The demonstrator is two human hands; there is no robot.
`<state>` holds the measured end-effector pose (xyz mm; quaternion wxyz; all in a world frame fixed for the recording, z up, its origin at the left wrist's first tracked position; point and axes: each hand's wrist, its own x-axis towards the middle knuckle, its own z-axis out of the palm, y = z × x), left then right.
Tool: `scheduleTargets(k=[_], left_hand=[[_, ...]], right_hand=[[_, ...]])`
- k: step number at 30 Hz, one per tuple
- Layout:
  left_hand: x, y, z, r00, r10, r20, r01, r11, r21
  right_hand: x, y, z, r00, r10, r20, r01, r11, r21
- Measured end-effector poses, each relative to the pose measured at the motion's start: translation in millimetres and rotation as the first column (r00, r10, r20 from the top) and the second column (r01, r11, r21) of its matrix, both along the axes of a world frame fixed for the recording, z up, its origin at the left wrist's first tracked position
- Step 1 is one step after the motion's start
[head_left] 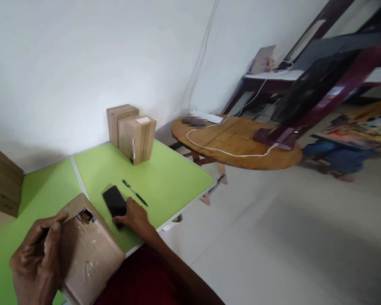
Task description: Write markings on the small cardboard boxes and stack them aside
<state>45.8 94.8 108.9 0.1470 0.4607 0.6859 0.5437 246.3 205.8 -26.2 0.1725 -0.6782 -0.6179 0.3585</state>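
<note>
My left hand (40,254) grips a brown cardboard box (89,258) by its upper left edge, fingers and thumb closed on it. Clear tape covers part of the box, and a torn hole shows at its top corner. My right hand (135,218) is around the lower right side of a black smartphone (113,201), thumb on its lower part and fingers along its edge. The phone lies on the green table (178,182). Just beyond it rests a black pen (135,192), apart from my hand.
Two cardboard boxes (138,137) stand at the table's back edge by the wall. Another carton (3,182) is at the far left. To the right is an oval wooden table (231,140) with a white cable (222,151) and a monitor. A person's legs (336,156) show at right.
</note>
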Motion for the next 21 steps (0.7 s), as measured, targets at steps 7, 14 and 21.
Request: scheduleTargets(k=[7, 14, 21], left_hand=[[-6, 2, -7.6, 0.997, -0.029, 0.075, 0.029, 1.0, 0.008], [-6, 2, -6.5, 0.998, -0.066, -0.011, 0.066, 0.997, 0.037], [-7, 3, -3.4, 0.996, -0.034, -0.084, 0.037, 0.999, 0.034]], right_hand=[[38, -22, -5.4, 0.818, 0.008, -0.575, -0.087, 0.99, -0.109], [74, -79, 36.3, 0.198, -0.106, -0.975, -0.219, 0.964, -0.149], [35, -104, 95.9, -0.117, 0.0, -0.993, -0.445, 0.894, 0.052]])
